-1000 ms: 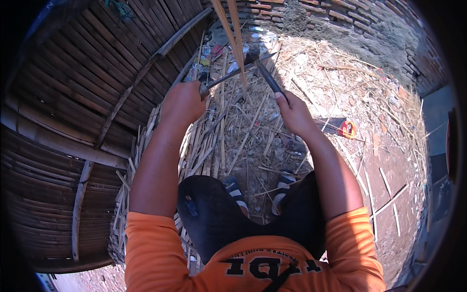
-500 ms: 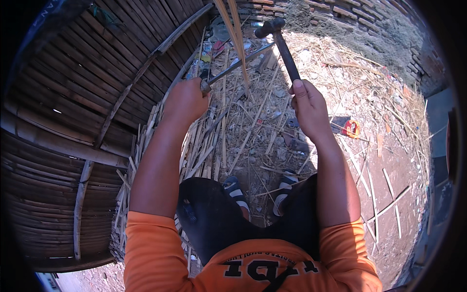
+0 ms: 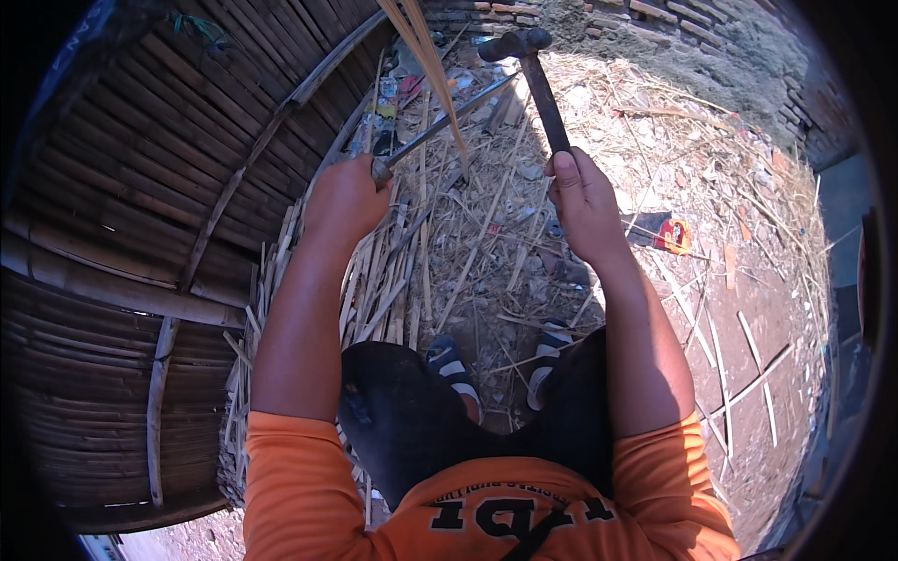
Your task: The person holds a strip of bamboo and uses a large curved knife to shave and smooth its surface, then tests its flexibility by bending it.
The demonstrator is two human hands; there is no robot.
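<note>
My left hand (image 3: 344, 198) is closed round the handle of a long-bladed knife (image 3: 447, 120). Its narrow metal blade slants up and to the right, crossing a tall bamboo strip (image 3: 432, 73) that looks split lengthwise at the top. Whether the edge sits in the split I cannot tell. Held in my right hand (image 3: 585, 196) by its dark handle is a hammer (image 3: 543, 92), thumb lying along the handle. The hammer's head is raised just above the blade's far end, apart from it.
Bamboo strips (image 3: 383, 290) lie heaped on the left beside a slatted bamboo wall (image 3: 103, 243). Shavings and scraps cover the ground (image 3: 645, 131). An orange-handled tool (image 3: 672, 236) lies right of my right wrist. A brick wall (image 3: 655, 23) stands at the back.
Both hands have shifted slightly left and up with the knife and hammer. The bamboo strip's top leans further left in the view. Both grips are unchanged.
</note>
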